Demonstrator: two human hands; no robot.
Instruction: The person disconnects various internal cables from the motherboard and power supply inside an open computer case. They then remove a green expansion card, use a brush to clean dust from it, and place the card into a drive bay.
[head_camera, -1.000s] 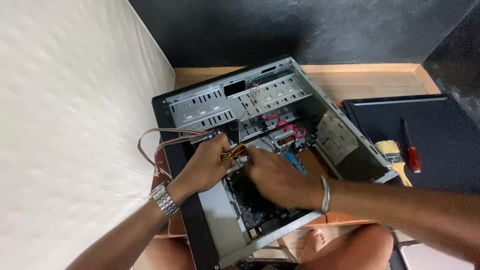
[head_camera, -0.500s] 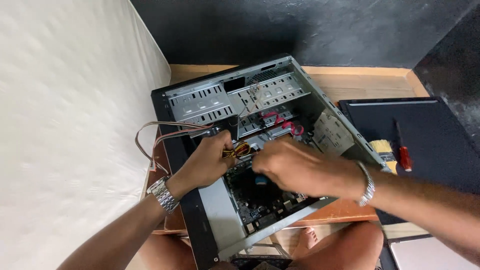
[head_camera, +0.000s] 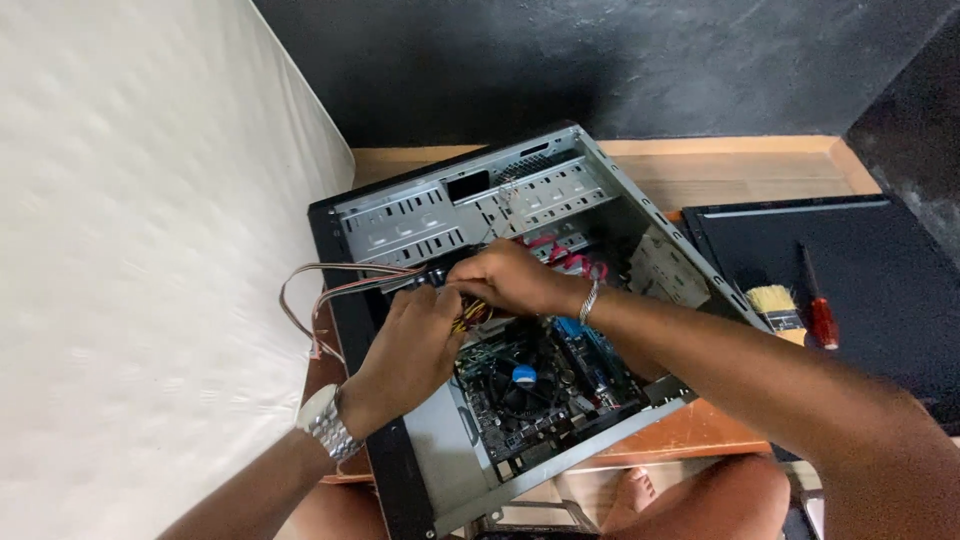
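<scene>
An open grey computer case (head_camera: 470, 190) lies on its side on a wooden table. My left hand (head_camera: 415, 340), with a metal watch on the wrist, is closed around a bundle of yellow and orange wires (head_camera: 472, 316) at the case's left edge. My right hand (head_camera: 510, 280), a bracelet on its wrist, reaches across the case, and its fingers pinch the same bundle just above my left hand, beside the drive cage. Below both hands the motherboard (head_camera: 592, 365) and its round black fan (head_camera: 522, 380) show.
A loop of thin reddish wires (head_camera: 300, 305) hangs outside the case's left side. The black side panel (head_camera: 890, 280) lies to the right, with a small brush (head_camera: 775, 303) and a red-handled screwdriver (head_camera: 821, 318) on it. A white padded surface (head_camera: 130, 250) stands at the left.
My right hand has moved up and left from over the motherboard to the wires by the drive cage, uncovering the fan. My left hand stays on the bundle.
</scene>
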